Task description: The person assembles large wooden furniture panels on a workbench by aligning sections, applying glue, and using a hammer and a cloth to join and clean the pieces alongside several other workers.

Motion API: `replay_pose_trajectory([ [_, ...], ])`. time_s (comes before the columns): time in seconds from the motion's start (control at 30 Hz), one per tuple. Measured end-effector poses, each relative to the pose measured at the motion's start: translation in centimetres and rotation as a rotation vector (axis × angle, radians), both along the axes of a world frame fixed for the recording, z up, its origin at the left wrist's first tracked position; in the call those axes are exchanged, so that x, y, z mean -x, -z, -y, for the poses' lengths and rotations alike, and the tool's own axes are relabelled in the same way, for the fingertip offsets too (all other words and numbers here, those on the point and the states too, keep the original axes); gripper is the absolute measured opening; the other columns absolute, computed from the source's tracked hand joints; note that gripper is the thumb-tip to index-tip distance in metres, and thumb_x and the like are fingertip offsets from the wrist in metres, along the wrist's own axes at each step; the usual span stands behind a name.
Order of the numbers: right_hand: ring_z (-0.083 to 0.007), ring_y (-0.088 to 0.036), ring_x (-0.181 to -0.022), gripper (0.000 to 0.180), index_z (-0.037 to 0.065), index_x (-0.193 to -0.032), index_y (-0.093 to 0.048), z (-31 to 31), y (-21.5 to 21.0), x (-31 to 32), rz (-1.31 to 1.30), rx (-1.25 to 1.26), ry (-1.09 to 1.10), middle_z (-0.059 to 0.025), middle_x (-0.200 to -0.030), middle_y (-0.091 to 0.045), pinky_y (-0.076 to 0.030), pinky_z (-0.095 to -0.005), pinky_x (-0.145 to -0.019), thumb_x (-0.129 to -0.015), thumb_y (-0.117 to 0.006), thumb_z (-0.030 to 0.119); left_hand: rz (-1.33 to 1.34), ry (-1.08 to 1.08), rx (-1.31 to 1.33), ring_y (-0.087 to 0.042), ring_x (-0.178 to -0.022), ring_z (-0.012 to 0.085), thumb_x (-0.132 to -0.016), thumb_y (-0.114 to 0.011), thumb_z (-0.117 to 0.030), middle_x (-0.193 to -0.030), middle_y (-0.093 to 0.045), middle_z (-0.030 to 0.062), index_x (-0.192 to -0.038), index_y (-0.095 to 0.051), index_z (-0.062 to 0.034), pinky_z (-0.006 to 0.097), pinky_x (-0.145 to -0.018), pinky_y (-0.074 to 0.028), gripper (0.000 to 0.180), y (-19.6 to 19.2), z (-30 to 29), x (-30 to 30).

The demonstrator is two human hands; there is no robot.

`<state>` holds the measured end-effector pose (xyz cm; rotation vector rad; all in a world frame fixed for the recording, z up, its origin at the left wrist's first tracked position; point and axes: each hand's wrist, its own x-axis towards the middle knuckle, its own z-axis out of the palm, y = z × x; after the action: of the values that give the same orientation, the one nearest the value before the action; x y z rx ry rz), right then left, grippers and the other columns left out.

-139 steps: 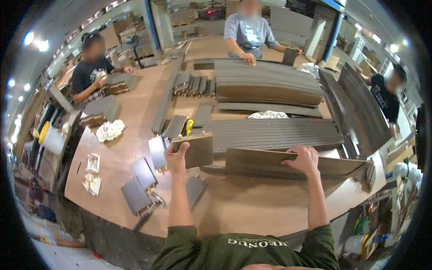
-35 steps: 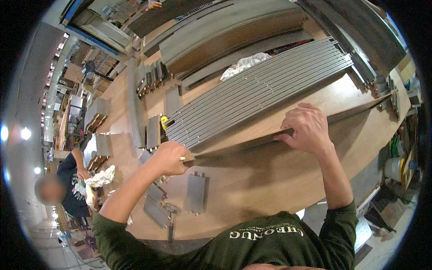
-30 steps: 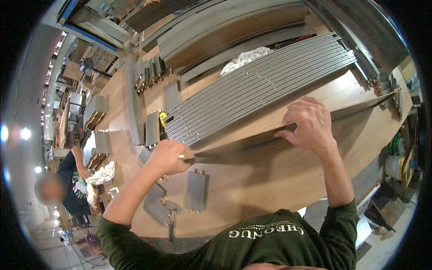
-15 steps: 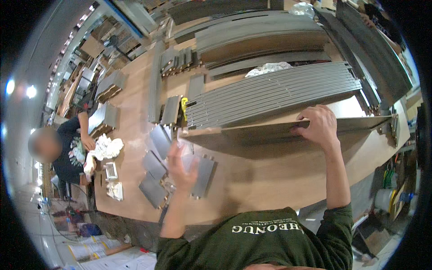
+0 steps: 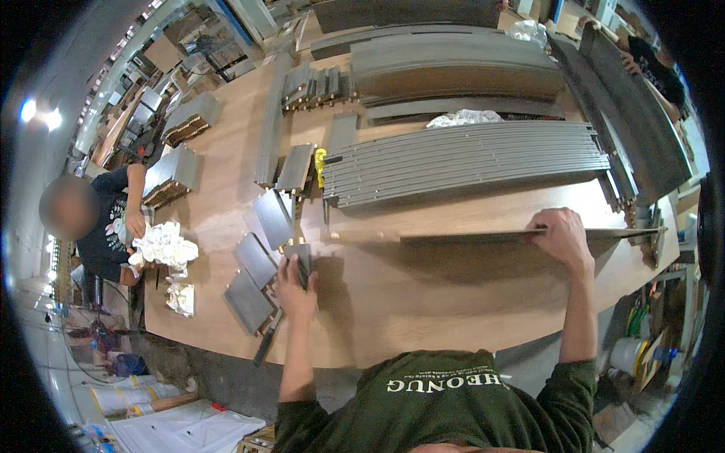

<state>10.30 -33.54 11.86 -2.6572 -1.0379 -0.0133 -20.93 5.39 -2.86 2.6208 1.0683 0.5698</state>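
Observation:
My right hand [image 5: 563, 235] pinches the top edge of a long dark-grey panel [image 5: 476, 235], which stands on its edge across the near part of the table. Its right end meets a short upright piece [image 5: 657, 240]. My left hand [image 5: 297, 291] is closed around a small grey panel [image 5: 303, 260], held tilted up from the table. Beside it lie several more small grey panels [image 5: 249, 300] with wooden dowels at their ends. A tool with a black handle [image 5: 266, 346] lies partly under them, its head hidden.
Beyond the long panel lies a wide stack of grooved grey boards [image 5: 468, 162], with a yellow tool [image 5: 320, 166] at its left end. A person [image 5: 113, 219] at the left handles white cloth [image 5: 166, 245]. At the far right another person's hand touches a tall dark panel [image 5: 634, 106].
My left hand has left the long panel's left end and taken hold of a small panel. The long panel now appears more edge-on; my right hand still grips it.

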Motion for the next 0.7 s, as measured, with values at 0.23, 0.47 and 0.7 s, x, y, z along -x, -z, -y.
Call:
replay_pose_trajectory([
  [0.23, -0.0244, -0.063, -0.065, 0.015, 0.010, -0.061, -0.063, 2.6, -1.0, 1.5, -0.062, -0.060, 0.053, -0.0042, -0.066, -0.064, -0.049, -0.0348, -0.062, -0.050, -0.073, 0.007, -0.259, 0.039, -0.378, -0.046, -0.117, 0.0348, -0.074, -0.071, -0.030, -0.137, -0.044, 0.0129, -0.127, -0.053, -0.0166, 0.045, -0.095, -0.037, 0.058, -4.0, -3.3, -5.5],
  [0.47, -0.0250, -0.059, -0.066, 0.021, 0.012, -0.059, -0.058, 2.3, -0.5, 1.9, -0.007, -0.095, 0.115, -0.0021, -0.063, -0.058, -0.046, -0.0351, -0.069, -0.043, -0.071, 0.009, -0.159, 0.733, -0.231, -0.056, -0.094, 0.0264, -0.071, -0.074, -0.020, -0.102, -0.057, 0.0067, -0.102, -0.062, -0.0104, 0.038, -0.079, -0.044, 0.034, -3.6, -2.3, -17.5],
  [0.7, -0.0244, -0.059, -0.065, 0.023, 0.013, -0.060, -0.057, 2.9, -0.3, 2.1, 0.012, -0.111, 0.096, -0.0018, -0.062, -0.056, -0.046, -0.0356, -0.069, -0.042, -0.071, 0.011, -0.176, 0.781, -0.293, -0.054, -0.073, 0.0263, -0.067, -0.077, -0.022, -0.082, -0.052, 0.0059, -0.075, -0.056, -0.0100, 0.037, -0.063, -0.043, 0.025, -1.9, -2.0, -18.9],
])
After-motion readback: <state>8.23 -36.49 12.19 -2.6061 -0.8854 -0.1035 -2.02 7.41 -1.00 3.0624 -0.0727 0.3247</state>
